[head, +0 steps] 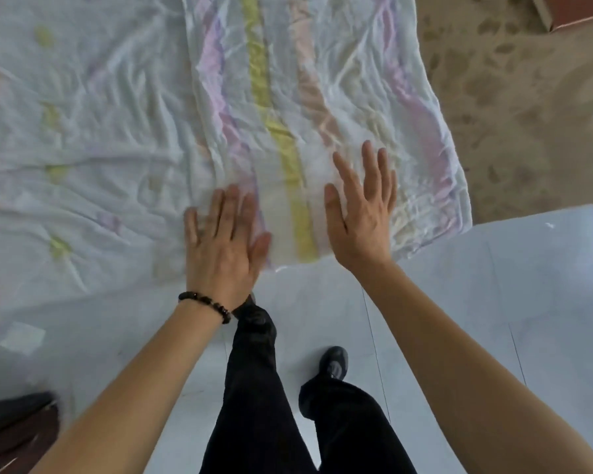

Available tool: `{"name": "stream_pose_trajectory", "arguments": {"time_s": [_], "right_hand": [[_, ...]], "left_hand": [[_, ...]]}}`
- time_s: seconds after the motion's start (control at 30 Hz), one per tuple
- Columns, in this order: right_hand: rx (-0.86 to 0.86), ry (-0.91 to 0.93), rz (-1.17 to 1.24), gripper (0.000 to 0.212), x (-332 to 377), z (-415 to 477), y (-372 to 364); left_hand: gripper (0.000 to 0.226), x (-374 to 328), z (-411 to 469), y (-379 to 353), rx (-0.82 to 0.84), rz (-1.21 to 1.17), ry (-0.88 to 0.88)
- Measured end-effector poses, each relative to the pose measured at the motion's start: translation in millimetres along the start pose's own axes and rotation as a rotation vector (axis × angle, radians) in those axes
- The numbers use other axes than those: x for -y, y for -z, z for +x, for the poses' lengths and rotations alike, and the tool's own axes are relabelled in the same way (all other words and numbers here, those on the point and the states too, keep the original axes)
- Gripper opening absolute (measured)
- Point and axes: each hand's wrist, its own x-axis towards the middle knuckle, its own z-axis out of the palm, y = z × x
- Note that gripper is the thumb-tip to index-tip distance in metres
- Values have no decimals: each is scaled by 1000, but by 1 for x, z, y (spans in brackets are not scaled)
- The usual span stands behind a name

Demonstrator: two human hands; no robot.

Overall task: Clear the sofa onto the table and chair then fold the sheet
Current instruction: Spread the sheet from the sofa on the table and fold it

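The sheet [124, 138] lies spread over the pale floor [493, 285] in front of me, its right part doubled over into a striped panel [308, 107] whose far edge reaches the patterned rug [514, 107]. It looks thin, light and limp, creased all over, so I judge it will slide and bunch easily; corners and hems are the places to pinch. My left hand [225, 241] is flat and released on the panel's near edge, my right hand [363, 213] beside it, fingers [368, 165] spread wide, grasping nothing. A bead bracelet [204, 304] circles my left wrist.
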Motion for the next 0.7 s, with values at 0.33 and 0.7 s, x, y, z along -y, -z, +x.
{"name": "stream_pose_trajectory", "arguments": {"time_s": [0.33, 0.7], "right_hand": [[-125, -505, 234, 85, -96, -107, 40], [253, -768, 542, 36, -150, -78, 1]], "left_hand": [[61, -53, -99, -22, -248, -346, 588], [73, -56, -68, -83, 101, -1254, 1045]]}}
